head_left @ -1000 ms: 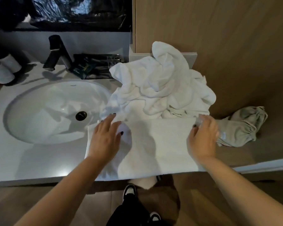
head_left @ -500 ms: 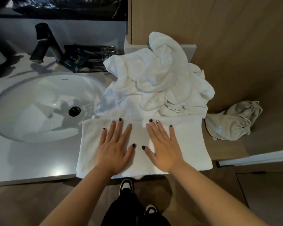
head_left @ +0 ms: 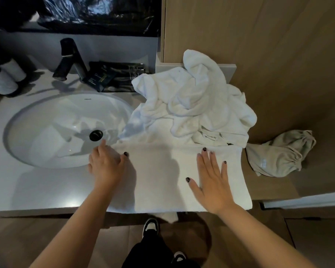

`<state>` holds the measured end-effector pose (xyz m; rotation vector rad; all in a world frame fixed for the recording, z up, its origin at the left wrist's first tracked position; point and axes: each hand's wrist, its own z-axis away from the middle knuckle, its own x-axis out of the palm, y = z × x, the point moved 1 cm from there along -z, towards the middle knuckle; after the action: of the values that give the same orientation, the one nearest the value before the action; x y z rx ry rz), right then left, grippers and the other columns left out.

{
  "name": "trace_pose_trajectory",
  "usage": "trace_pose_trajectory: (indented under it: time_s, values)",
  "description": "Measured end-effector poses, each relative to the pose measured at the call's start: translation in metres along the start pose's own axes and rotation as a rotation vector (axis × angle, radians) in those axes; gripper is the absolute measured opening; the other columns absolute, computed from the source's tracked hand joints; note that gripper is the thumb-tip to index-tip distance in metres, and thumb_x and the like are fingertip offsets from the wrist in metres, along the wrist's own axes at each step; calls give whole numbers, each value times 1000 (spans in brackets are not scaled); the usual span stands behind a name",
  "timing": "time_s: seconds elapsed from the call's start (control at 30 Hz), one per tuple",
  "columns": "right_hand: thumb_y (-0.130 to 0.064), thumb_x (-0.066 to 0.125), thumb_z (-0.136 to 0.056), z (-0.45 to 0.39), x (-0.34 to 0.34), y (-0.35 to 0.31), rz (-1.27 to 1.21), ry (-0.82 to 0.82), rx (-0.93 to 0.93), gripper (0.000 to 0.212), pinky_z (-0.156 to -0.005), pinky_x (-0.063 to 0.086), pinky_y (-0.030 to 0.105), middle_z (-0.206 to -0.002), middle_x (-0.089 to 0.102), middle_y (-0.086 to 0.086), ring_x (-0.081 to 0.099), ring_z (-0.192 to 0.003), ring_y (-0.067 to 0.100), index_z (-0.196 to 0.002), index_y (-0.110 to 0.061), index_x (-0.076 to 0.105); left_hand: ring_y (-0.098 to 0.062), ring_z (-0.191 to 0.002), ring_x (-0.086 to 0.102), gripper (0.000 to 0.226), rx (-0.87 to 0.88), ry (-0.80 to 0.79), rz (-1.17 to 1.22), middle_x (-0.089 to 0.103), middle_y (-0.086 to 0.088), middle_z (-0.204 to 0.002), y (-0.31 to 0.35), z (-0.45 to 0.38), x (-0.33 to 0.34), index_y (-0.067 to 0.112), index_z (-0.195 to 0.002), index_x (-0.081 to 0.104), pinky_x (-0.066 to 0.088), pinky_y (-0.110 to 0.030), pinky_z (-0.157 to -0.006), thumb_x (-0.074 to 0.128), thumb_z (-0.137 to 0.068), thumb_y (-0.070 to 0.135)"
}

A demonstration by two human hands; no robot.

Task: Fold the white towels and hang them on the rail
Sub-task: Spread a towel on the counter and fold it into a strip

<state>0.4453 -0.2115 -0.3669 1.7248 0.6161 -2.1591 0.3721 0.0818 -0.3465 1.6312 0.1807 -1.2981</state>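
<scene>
A white towel, folded into a flat rectangle, lies on the counter's front edge right of the sink. My right hand rests flat on its right half with straight, spread fingers. At the towel's far left corner my left hand grips the edge, thumb on top and fingers curled down beside the basin. Behind the folded towel sits a crumpled heap of white towels against the wooden wall. No rail is in view.
A white sink with a black drain and black tap takes up the counter's left. Dark packets lie behind it, two white bottles stand far left. A grey drawstring bag lies on the wooden ledge at right.
Both hands slid apart from the towel's middle. My left hand went to the far left corner and curled onto the edge; my right hand moved right and stays flat.
</scene>
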Motion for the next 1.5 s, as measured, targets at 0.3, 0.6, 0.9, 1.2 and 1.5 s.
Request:
trace_pose_trajectory:
  time_s: [0.3, 0.6, 0.9, 1.2, 1.5]
  values:
    - [-46, 29, -98, -1, -11, -11, -17, 125, -116, 71, -121, 3, 53, -165, -6, 9, -11, -151, 27, -157, -13, 8, -16, -87, 58, 13, 307, -26, 218, 62, 2, -105, 8, -12, -18, 19, -104, 59, 46, -32, -73, 64, -93, 15]
    - [-47, 27, -100, -37, -6, -23, 36, 99, -312, 64, -123, 2, 46, -165, -6, 0, -10, -151, 20, -157, -21, 14, -27, -73, 49, 11, 29, -31, 188, 55, -3, -80, -6, -32, 8, 21, -98, 43, 36, -36, -66, 54, -98, 17]
    - [-51, 21, -100, -30, -9, 7, 57, 55, -221, 67, -122, -7, 43, -162, -20, 1, -25, -148, 20, -156, -27, -9, -43, -124, 49, 46, 178, 78, -226, 46, -20, -142, 9, -8, 8, 7, -141, 42, 41, -53, -94, 55, -98, 18]
    - [-52, 29, -99, 4, 3, -22, 70, 81, -320, 69, -117, 24, 54, -163, 13, 7, 13, -151, 25, -155, -14, 22, -18, -153, -11, 65, 772, -371, -496, -10, 2, -165, -11, 75, 27, 33, -157, 0, -1, -43, -124, 2, -98, 61]
    - [-66, 32, -90, 32, 9, -12, 152, 14, -510, 89, -119, 10, 57, -164, -4, 8, -6, -151, 28, -157, -13, 7, -32, -152, 9, 90, 1084, -351, -567, 10, -13, -165, -9, 104, 35, 15, -158, 15, 14, -58, -121, 40, -91, 69]
